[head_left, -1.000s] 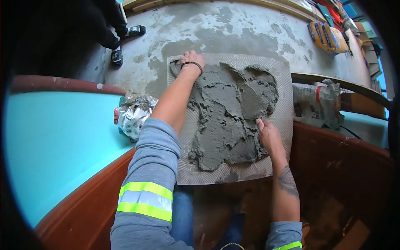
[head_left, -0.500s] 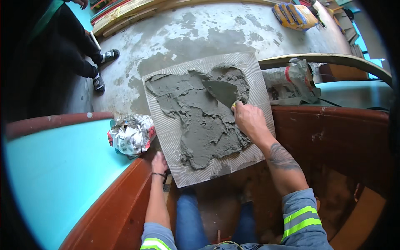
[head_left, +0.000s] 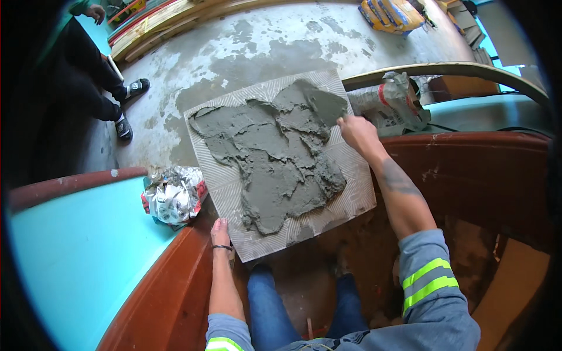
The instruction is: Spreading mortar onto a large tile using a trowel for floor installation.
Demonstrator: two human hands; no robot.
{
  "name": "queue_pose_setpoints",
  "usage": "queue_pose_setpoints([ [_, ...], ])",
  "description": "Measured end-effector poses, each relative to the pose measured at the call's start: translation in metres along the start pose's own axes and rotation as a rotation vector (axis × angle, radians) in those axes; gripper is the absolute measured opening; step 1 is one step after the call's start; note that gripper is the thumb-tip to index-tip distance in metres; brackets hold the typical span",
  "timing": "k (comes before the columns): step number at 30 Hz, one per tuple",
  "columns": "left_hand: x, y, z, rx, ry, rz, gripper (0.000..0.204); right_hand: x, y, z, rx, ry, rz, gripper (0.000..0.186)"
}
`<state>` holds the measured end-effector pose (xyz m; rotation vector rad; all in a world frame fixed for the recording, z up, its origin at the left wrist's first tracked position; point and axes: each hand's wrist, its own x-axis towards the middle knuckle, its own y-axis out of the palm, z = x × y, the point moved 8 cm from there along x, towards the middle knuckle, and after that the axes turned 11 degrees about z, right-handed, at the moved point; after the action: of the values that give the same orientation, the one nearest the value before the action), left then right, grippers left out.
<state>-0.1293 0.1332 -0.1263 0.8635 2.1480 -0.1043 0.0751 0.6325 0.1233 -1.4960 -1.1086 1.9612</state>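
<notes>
A large square tile [head_left: 345,169] with a ridged back lies tilted in front of me, much of it under thick wet grey mortar [head_left: 266,175]. My right hand [head_left: 358,133] is closed round the handle of a trowel [head_left: 329,107]. Its smeared blade lies against the mortar near the tile's far right corner. At the near left edge of the tile, my left hand [head_left: 220,233] grips the border, thumb side showing; the fingertips are hidden.
A crumpled bag [head_left: 174,196] stands left of the tile, another bag [head_left: 386,105] to its right. Reddish-brown ledges [head_left: 462,169] flank my legs. Beyond are a person's sandalled feet [head_left: 130,108], wooden planks [head_left: 170,26] and yellow sacks [head_left: 391,16].
My right hand and trowel have swung right, toward the tile's far right corner, spreading mortar there. My left hand now shows clearly at the tile edge. The view has shifted slightly.
</notes>
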Motion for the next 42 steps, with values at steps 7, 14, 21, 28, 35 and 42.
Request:
queue_pose_setpoints([
  [7, 0.007, 0.03, 0.01, 0.021, 0.0, 0.062, 0.026, 0.041, -0.003, -0.067, -0.044, -0.024, -0.211, 0.039],
  [14, 0.005, 0.014, 0.025, 0.033, 0.005, -0.02, 0.023, 0.051, 0.018, -0.086, 0.014, -0.019, -0.135, 0.043],
  [21, 0.009, 0.023, 0.032, 0.018, 0.014, 0.055, 0.033, 0.089, 0.018, -0.103, 0.509, 0.046, 0.099, 0.043],
  [28, -0.004, -0.039, 0.021, 0.125, 0.035, -0.054, 0.039, -0.001, 0.064, -0.051, 0.978, 0.134, 0.316, 0.039],
  [35, -0.007, -0.022, -0.002, 0.453, 0.045, -0.015, 0.026, 0.032, 0.074, -0.004, 1.08, 0.102, 0.456, 0.038],
  [42, -0.009, -0.064, 0.002, 0.197, 0.125, -0.063, 0.026, -0.043, 0.126, 0.085, 0.865, -0.061, 0.504, 0.04],
])
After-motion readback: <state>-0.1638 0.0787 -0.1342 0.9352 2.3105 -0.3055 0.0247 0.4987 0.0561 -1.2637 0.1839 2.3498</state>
